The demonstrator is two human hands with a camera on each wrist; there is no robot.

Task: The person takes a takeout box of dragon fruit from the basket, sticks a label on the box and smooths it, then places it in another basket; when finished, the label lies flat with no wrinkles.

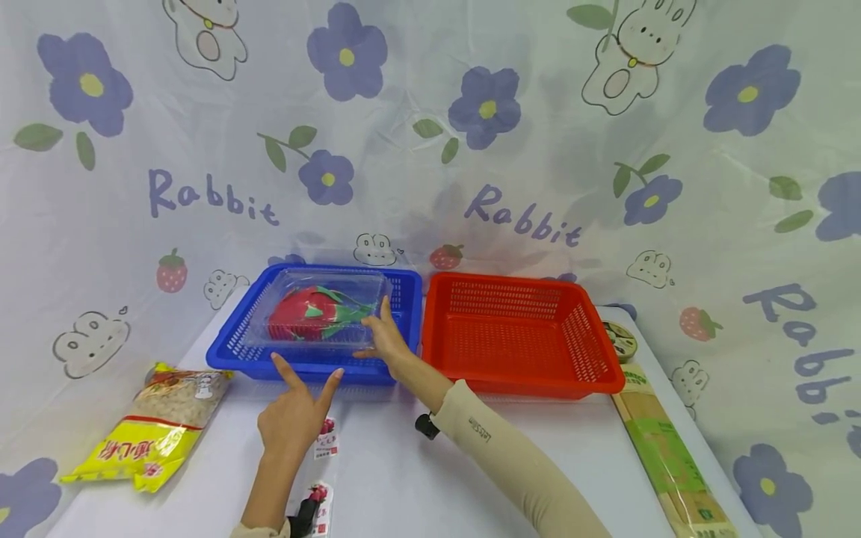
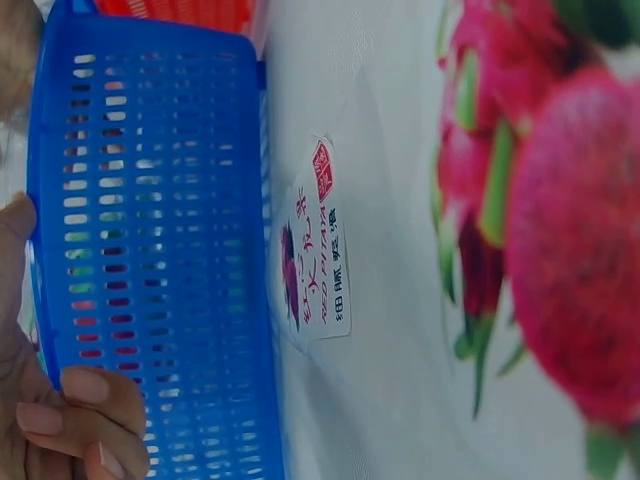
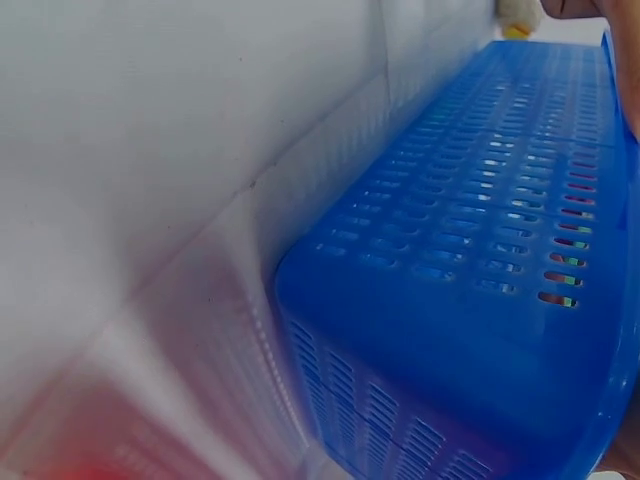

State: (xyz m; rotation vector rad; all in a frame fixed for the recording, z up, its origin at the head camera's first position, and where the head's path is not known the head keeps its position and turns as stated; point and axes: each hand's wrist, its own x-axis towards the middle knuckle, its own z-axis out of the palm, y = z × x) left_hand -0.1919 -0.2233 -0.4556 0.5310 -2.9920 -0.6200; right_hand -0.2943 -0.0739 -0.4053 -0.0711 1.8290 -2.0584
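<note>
A red dragon fruit (image 1: 306, 310) shows through a clear box (image 1: 363, 282) in the blue basket (image 1: 377, 371); the right hand (image 1: 388, 342) touches the box's end, the left hand (image 1: 292, 418) is at the front, and I can't tell if either grips. A red basket (image 1: 525, 387) sits just beside. The left wrist view adds folded fingers (image 2: 100, 395), but basket wall hides most fruit.

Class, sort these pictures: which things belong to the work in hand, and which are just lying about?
Likely in the job: left hand, right hand, blue basket, clear plastic box, dragon fruit, perhaps fruit stickers.

Seemingly just lying about: red basket, yellow bag, green packet, round item.
</note>
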